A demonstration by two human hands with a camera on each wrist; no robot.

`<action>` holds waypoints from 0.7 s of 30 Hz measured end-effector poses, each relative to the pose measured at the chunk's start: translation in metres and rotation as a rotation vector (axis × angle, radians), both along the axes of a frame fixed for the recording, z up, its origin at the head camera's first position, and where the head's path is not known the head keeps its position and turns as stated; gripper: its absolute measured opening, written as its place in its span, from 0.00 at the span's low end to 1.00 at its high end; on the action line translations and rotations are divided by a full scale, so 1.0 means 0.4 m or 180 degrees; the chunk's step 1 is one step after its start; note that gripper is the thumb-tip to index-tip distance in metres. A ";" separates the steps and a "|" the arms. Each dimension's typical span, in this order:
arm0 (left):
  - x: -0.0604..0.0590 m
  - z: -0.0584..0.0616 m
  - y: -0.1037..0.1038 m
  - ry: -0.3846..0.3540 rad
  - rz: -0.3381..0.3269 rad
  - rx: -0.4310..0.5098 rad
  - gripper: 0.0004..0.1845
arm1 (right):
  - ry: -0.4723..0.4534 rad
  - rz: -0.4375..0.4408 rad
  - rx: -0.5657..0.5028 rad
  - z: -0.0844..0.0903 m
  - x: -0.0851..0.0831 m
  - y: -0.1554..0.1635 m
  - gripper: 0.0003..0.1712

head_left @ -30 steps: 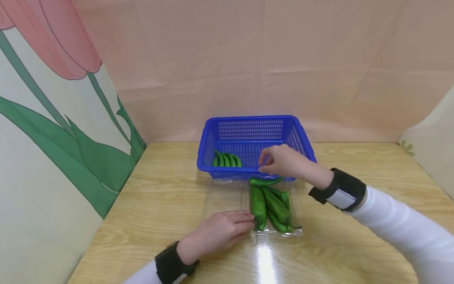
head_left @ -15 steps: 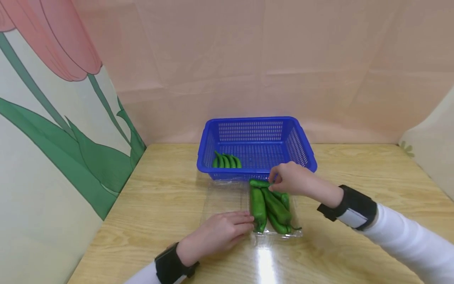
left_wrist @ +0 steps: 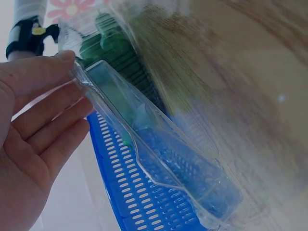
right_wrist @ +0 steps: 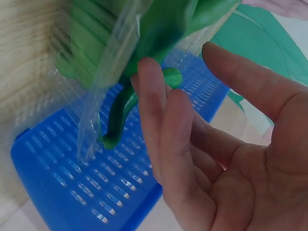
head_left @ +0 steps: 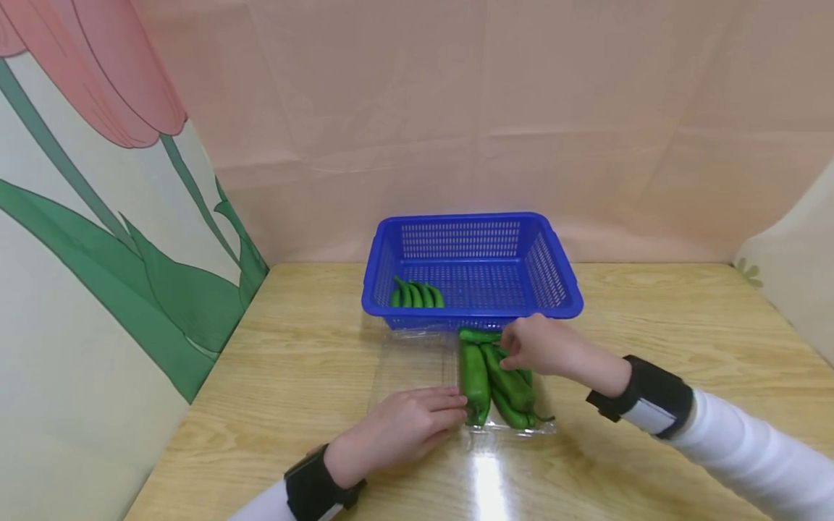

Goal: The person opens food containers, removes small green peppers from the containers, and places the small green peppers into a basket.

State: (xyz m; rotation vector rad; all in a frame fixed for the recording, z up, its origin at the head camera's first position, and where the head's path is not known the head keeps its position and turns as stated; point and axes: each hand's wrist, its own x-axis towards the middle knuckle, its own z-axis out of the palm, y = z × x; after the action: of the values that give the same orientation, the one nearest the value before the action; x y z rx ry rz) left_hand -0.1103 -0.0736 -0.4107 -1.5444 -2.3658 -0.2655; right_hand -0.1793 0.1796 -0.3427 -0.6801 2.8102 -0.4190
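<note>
Glossy, tapering green pepper [head_left: 512,383] slanted, tip toward upper left; nothing's gripped by the right hand's [head_left: 546,347] parted fingers, clear plastic box [head_left: 415,362] touched by the left hand's [head_left: 412,421] straight ones.

Right hand [head_left: 539,349] drawn back from blue plastic basket [head_left: 460,239]
Since a second ago, it has been brought over the green peppers [head_left: 474,375] in the clear clamshell [head_left: 415,365].

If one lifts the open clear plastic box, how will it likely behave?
The clear plastic box probably flexes, as its walls look thin. It may sag toward the side holding the large green peppers, and its shiny surface could feel slippery.
</note>
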 end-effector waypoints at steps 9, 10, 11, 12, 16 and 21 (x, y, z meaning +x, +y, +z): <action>0.000 0.003 0.001 0.0002 0.0001 -0.0023 0.13 | 0.0306 0.0138 0.0103 -0.031 0.008 -0.001 0.13; 0.000 0.003 0.001 -0.0015 0.0005 -0.0020 0.13 | 0.0324 0.0153 0.0104 -0.034 0.010 -0.002 0.14; 0.000 0.002 0.001 -0.0009 0.0004 -0.0024 0.13 | 0.0322 0.0162 0.0103 -0.035 0.012 -0.003 0.16; 0.000 0.001 0.001 -0.0011 0.0004 -0.0020 0.13 | 0.0318 0.0165 0.0107 -0.037 0.014 -0.005 0.17; -0.001 0.000 0.001 0.0025 0.0000 -0.0015 0.13 | 0.0219 0.0132 0.0123 -0.046 0.017 -0.010 0.18; -0.001 0.000 0.001 -0.0003 -0.0002 -0.0023 0.14 | 0.0133 0.0069 0.0167 -0.056 0.015 -0.015 0.16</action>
State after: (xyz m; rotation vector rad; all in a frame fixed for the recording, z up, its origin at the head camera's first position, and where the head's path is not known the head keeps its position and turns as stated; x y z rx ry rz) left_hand -0.1106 -0.0733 -0.4107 -1.5489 -2.3696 -0.2582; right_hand -0.1733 0.1737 -0.3651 -0.7156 2.8391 -0.3297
